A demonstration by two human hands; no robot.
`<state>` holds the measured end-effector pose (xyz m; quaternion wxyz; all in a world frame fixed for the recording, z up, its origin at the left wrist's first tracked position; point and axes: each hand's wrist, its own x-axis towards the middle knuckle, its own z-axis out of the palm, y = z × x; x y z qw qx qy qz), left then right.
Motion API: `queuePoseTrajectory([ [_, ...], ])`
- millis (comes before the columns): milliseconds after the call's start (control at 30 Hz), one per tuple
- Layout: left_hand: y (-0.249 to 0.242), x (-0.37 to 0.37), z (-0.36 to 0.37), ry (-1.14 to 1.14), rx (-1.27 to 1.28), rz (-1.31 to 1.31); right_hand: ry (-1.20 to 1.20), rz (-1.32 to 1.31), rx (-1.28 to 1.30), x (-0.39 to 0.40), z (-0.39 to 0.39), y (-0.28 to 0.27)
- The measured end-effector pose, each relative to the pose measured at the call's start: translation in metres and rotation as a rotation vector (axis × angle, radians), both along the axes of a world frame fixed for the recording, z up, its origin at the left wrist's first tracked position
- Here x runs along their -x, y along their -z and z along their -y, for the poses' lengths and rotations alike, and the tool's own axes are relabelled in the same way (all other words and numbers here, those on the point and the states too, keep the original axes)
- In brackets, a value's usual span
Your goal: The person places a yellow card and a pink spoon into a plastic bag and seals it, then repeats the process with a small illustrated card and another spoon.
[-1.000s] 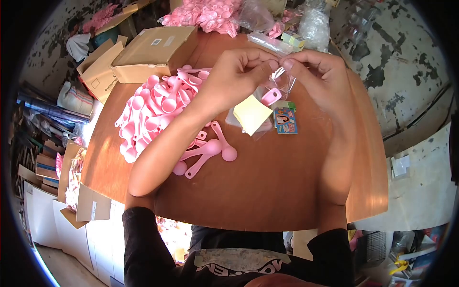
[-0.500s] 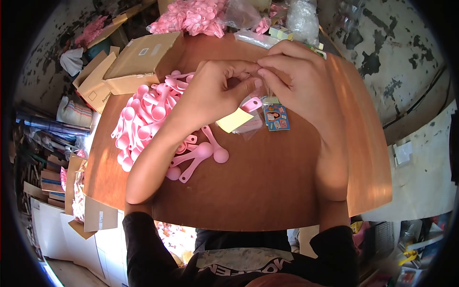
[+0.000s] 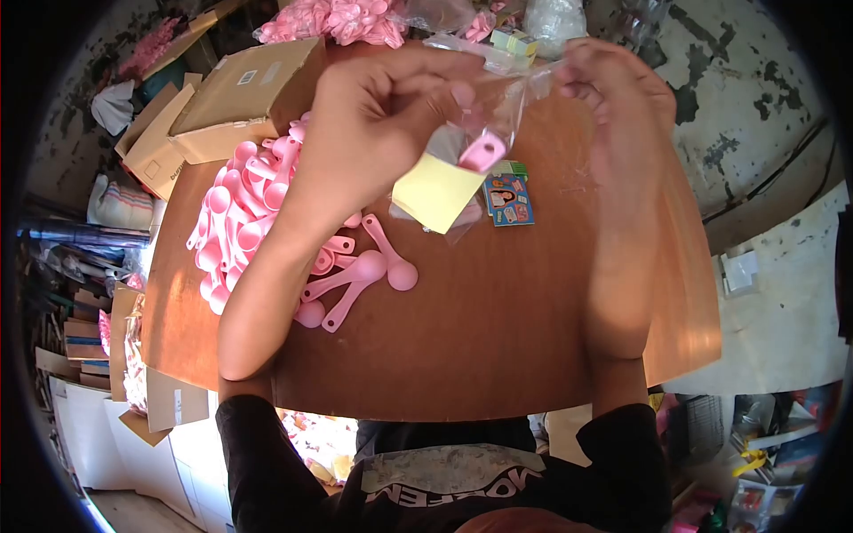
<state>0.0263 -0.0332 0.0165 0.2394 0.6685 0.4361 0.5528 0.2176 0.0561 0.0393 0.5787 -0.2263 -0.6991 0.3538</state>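
My left hand (image 3: 382,111) pinches a clear plastic bag (image 3: 517,96) above the table. A pink spoon handle (image 3: 484,153) with a hole in its end shows through the film, beside a blank pale-yellow card (image 3: 435,192) hanging below the fingers. My right hand (image 3: 617,89), slightly blurred, is closed on the bag's stretched upper right edge. Under the bag lie small blue printed cards (image 3: 510,201). Left of them, loose pink scoop spoons (image 3: 355,280) rest near a large heap of pink spoons (image 3: 235,209), partly behind my left forearm.
A closed cardboard box (image 3: 249,93) sits at the table's back left. More pink pieces (image 3: 333,19) are heaped at the far edge, near a clear plastic roll (image 3: 555,22). The brown table (image 3: 462,355) curves around in front of me. Open cartons (image 3: 169,395) stand on the left.
My hands have moved apart, the right going up and to the right, so the plastic now stretches between them. The yellow card and spoon handle show more fully.
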Motion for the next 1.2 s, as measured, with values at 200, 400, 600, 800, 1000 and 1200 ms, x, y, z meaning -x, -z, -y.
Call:
queuePoseTrajectory([
  [200,-0.017,0.006,0.008,-0.074,-0.098,0.292,-0.757,-0.41,0.295,-0.087,-0.081,-0.015],
  [400,-0.02,0.009,0.006,-0.072,-0.021,0.279,0.905,1.053,0.135,-0.17,-0.18,0.142],
  [600,0.003,0.011,-0.01,-0.064,-0.066,0.274,0.263,0.752,0.261,-0.106,-0.087,0.069],
  [800,0.006,0.003,-0.015,-0.043,-0.026,0.3,-0.231,0.343,0.037,0.006,0.019,0.022],
  [1000,0.001,0.008,-0.011,-0.074,-0.008,0.413,0.077,0.117,-0.3,0.047,0.005,0.019],
  [1200,-0.001,0.007,-0.013,0.001,0.052,0.073,-0.248,0.297,-0.093,0.025,-0.016,0.024],
])
